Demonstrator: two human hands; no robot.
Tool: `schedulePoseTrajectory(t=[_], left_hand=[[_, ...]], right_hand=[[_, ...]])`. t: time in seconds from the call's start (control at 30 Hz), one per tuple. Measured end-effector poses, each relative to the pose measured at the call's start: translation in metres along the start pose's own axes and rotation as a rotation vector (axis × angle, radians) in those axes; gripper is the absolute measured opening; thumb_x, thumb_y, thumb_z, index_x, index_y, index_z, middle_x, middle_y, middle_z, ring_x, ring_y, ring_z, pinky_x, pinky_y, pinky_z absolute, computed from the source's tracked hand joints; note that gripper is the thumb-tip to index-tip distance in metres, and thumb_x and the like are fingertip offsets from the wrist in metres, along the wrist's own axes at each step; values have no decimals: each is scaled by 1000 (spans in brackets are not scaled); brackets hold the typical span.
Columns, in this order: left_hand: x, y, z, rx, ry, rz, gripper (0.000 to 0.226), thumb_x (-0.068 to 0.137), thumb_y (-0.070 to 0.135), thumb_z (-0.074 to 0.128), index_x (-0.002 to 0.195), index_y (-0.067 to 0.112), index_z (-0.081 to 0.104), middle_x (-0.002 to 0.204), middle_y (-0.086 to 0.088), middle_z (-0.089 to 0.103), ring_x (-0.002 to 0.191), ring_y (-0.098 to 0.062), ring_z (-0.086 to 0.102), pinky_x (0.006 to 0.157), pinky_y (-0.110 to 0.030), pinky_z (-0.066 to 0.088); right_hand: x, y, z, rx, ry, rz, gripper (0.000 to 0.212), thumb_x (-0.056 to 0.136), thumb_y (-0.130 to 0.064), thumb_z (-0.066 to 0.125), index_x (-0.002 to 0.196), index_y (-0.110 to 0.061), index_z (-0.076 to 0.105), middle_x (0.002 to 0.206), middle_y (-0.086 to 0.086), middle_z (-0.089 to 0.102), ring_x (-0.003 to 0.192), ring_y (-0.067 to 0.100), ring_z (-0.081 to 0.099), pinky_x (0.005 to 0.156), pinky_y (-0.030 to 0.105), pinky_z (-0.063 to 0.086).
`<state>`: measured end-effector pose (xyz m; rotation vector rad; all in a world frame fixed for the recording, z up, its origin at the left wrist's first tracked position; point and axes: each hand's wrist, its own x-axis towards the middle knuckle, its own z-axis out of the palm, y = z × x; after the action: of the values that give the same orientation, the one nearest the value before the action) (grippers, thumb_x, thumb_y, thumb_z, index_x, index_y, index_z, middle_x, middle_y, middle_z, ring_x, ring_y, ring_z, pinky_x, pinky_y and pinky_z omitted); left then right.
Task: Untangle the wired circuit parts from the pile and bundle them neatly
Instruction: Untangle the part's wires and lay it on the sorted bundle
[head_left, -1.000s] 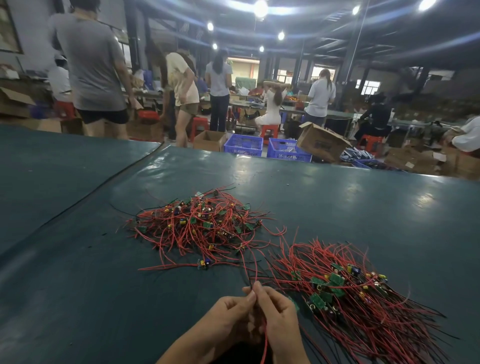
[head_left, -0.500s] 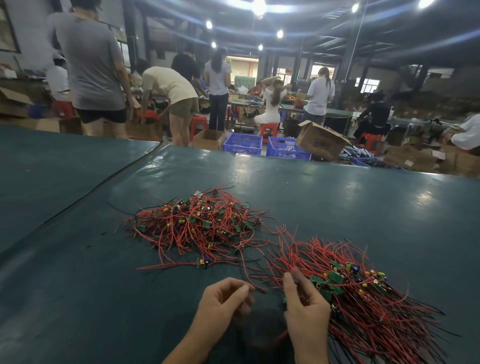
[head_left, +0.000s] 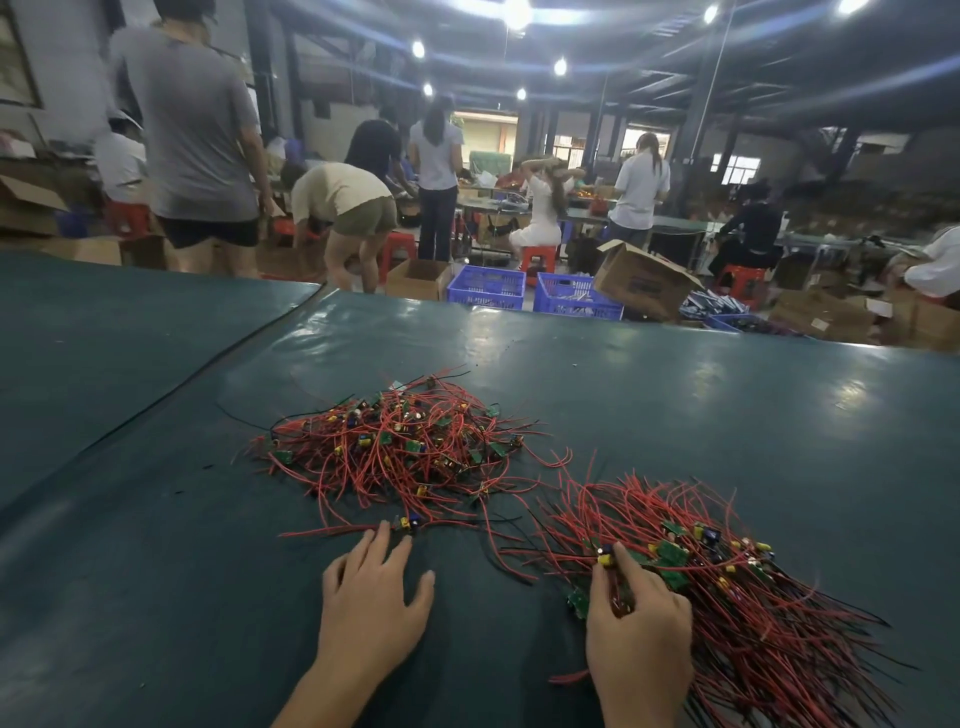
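Note:
A tangled pile (head_left: 400, 447) of red and black wires with small green circuit boards lies in the middle of the dark green table (head_left: 727, 405). To its right lies a sorted bundle (head_left: 727, 582) whose wires fan out toward the lower right. My left hand (head_left: 374, 597) reaches forward with straight spread fingers, its fingertips touching a loose wired part (head_left: 408, 522) at the pile's near edge. My right hand (head_left: 636, 623) lies on the left end of the sorted bundle, fingers curled round a wired part there.
A seam (head_left: 208, 358) in the table cover runs diagonally at the left. Beyond the far edge stand two blue crates (head_left: 488, 286), cardboard boxes (head_left: 644, 280), red stools and several people working at other tables.
My hands have separated. The left hand has opened and moved forward to the pile's near edge. The right hand has carried its part rightward onto the sorted bundle.

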<state>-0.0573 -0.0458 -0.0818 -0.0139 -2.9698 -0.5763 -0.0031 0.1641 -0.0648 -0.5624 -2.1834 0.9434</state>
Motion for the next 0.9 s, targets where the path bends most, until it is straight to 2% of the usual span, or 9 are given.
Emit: schedulePoseTrajectory(t=[0.07,0.13,0.27,0.33,0.43,0.53,0.6,0.77,0.9], left_hand=[[0,0,2,30,-3,8,61,96,59,30,151,33,26,163,7,6,149,-12,5,117,-37,8],[1,-3,4,44,-11,24,63,96,60,29,152,35,19,163,4,-8,149,-15,-3,117,-40,8],[12,-5,5,92,-84,124,66,95,63,24,153,39,5,155,5,-31,147,-11,-20,118,-41,2],[15,-5,5,89,-98,151,64,95,64,23,153,40,11,159,8,-21,148,-9,-12,118,-40,-1],[15,-6,4,3,-9,147,52,95,59,36,143,40,36,157,15,19,145,-9,15,116,-36,8],[11,-5,0,-136,154,190,17,92,43,54,109,41,54,117,21,50,119,-8,44,103,-28,21],[8,-4,-4,-202,202,204,13,91,35,60,99,40,53,101,22,53,107,-8,50,96,-25,24],[2,2,-7,-320,328,338,20,87,17,70,105,25,66,102,15,59,99,-10,55,89,-26,38],[-7,17,-7,-388,505,547,19,86,12,71,105,14,70,103,7,62,98,-9,55,87,-25,47]], right_hand=[[-1,1,1,-60,22,-31,33,80,-11,79,112,-13,74,95,3,73,92,27,53,66,37,49],[-1,2,2,-92,39,-28,31,78,-8,80,108,-14,76,100,6,73,94,32,55,74,45,52],[-2,1,4,-60,56,-23,30,77,-5,80,104,-16,77,104,5,71,98,32,55,80,45,49],[-4,-1,6,-19,28,-36,28,78,-7,79,105,-16,77,104,3,70,99,27,52,81,43,48],[-7,-4,9,33,-30,-64,23,81,-8,77,104,-16,77,101,-1,67,97,17,43,80,36,44],[-8,-5,10,66,-55,-93,20,83,-8,75,101,-16,77,95,-6,64,95,18,45,79,41,49],[-7,-5,10,78,-58,-108,19,83,-7,75,99,-17,77,92,-9,62,93,18,48,78,40,48],[-9,-13,8,319,-140,-153,26,85,-8,72,85,-34,69,75,-12,64,72,11,61,63,21,48],[-17,-24,9,422,-308,-178,17,87,-30,66,72,-37,70,65,-12,62,56,7,56,52,13,40]])
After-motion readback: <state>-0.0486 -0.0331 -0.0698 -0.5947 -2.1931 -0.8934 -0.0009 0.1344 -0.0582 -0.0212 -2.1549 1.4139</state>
